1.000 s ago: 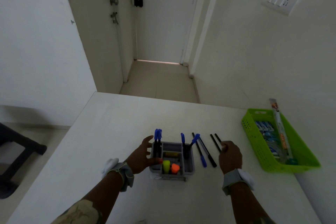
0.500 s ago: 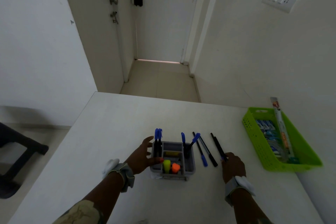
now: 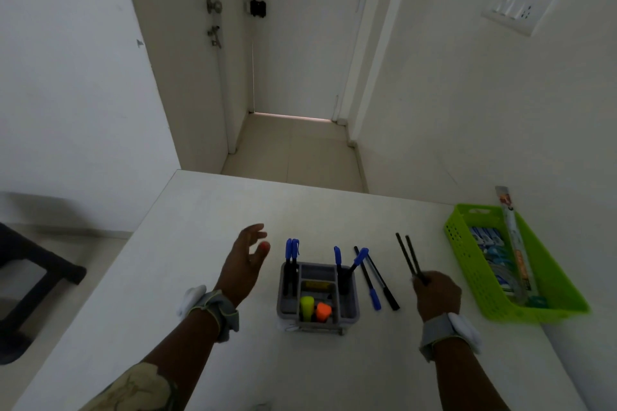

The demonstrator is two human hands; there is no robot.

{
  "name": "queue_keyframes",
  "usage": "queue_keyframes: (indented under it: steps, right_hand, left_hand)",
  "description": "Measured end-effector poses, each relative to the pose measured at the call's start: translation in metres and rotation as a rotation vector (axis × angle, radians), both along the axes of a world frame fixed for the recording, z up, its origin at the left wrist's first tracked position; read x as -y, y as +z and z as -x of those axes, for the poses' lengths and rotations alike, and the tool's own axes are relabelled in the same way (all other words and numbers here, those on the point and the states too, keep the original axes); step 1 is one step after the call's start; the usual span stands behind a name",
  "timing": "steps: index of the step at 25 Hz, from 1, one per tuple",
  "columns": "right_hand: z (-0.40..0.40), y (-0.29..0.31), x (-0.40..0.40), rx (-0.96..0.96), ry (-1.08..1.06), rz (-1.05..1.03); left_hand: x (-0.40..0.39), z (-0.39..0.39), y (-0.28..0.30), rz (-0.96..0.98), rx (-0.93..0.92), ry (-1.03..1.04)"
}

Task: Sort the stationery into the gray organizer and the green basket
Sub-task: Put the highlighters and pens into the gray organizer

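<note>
The gray organizer (image 3: 352, 309) stands on the white table (image 3: 200, 217) between my arms. It holds several blue-capped pens, a yellow highlighter (image 3: 306, 305) and an orange highlighter (image 3: 323, 311). Just right of it lie a blue pen (image 3: 369, 280) and a black pen (image 3: 384, 284). My right hand (image 3: 437, 292) is closed on two black pens (image 3: 409, 253) that point away from me, lifted off the table. My left hand (image 3: 245, 260) hovers open to the left of the organizer, apart from it. The green basket (image 3: 467, 264) sits at the far right.
The green basket holds blue-white packets (image 3: 489, 240) and a long ruler pack (image 3: 517, 250) leaning over its far rim. The wall runs close behind the basket. The table's left edge drops to the floor, where a dark chair leg (image 3: 40, 264) shows.
My right hand has picked the two black pens up off the table. My left hand has let go of the organizer and moved up and to the left.
</note>
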State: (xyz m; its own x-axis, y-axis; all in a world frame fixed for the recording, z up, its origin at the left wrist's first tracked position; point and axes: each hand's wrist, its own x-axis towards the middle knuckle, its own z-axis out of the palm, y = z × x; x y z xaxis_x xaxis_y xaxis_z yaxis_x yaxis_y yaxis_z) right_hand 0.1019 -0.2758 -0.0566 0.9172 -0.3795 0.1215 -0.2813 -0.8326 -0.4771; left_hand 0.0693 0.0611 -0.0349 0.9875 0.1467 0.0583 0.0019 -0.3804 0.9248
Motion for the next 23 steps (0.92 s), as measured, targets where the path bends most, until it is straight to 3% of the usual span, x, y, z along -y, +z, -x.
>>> queue_keyframes:
  steps: [6, 9, 14, 16, 19, 21, 23]
  right_hand:
    - [-0.011, 0.115, -0.045, 0.446, 0.202, 0.009]
    - [-0.007, 0.156, -0.071, 0.387, 0.391, -0.074]
    - [0.006, 0.179, -0.115, 0.351, 0.653, -0.088]
    - [0.006, 0.178, -0.123, 0.408, 0.670, -0.077]
    - [0.003, 0.177, -0.113, 0.565, 0.554, -0.089]
    - [0.001, 0.177, -0.102, 0.592, 0.461, -0.041]
    - [0.003, 0.176, -0.094, 0.478, 0.436, -0.020]
  left_hand:
    - [0.024, -0.012, 0.047, -0.027, 0.221, 0.119]
    - [0.040, -0.014, 0.077, -0.199, 0.345, -0.049]
    - [0.065, -0.017, 0.108, -0.449, 0.232, -0.357]
    - [0.066, -0.017, 0.106, -0.277, 0.149, -0.388]
    - [0.063, -0.016, 0.096, 0.275, 0.042, -0.279]
    - [0.056, -0.019, 0.094, 0.270, 0.099, -0.123]
    - [0.053, -0.021, 0.092, 0.197, 0.124, -0.060]
